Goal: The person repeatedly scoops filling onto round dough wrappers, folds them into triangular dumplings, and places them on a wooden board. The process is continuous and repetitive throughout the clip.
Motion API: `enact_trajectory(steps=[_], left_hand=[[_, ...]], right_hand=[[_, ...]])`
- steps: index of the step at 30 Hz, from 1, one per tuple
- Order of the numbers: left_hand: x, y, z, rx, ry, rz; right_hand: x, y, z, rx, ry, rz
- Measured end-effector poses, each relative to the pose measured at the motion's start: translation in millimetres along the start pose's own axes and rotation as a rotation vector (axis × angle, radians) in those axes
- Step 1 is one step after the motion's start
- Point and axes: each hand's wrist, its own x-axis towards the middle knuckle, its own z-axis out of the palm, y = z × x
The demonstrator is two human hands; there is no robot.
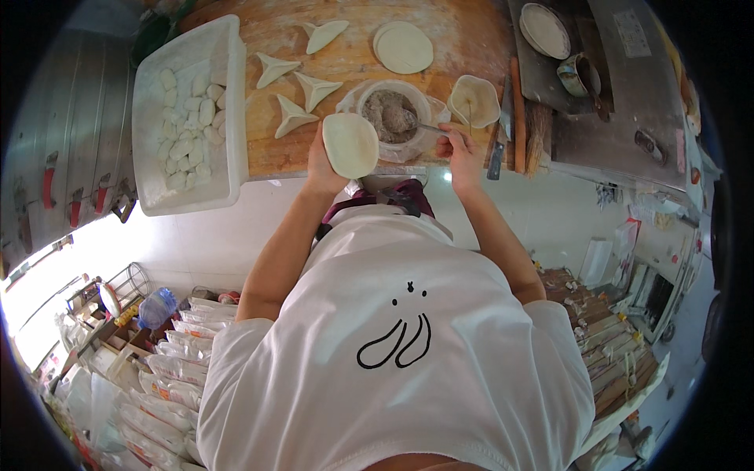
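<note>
A flat round dough wrapper lies across my left hand, near the edge of the wooden work board. My right hand grips the handle of a metal spoon, whose bowl rests in a greyish-brown filling inside a round plastic tub. Several three-cornered folded dough pieces sit on the board to the left. Behind the tub is a small stack of round wrappers. Right of the tub stands a pale scalloped bowl with a thin stick in it.
A white plastic bin holding many dough lumps stands at left. Along the board's right side lie a knife, a wooden rod and a straw brush. Farther right, a cup and a plate stand on a dark tray.
</note>
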Motion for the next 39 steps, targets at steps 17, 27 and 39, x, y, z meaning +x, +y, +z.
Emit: enact_trajectory(steps=[17, 27, 39], left_hand=[[17.9, -3.3, 48.3, -0.065, -0.033, 0.032], [9.4, 2.4, 13.7, 0.215, -0.116, 0.115], [7.8, 1.7, 4.5, 0.067, -0.093, 0.115]], right_hand=[[-63.8, -60.1, 40.4, -0.630, -0.363, -0.846], [-10.5, -21.8, 15.7, -0.598, -0.119, -0.583], [-12.1, -9.4, 1.6, 0.037, 0.027, 0.007]])
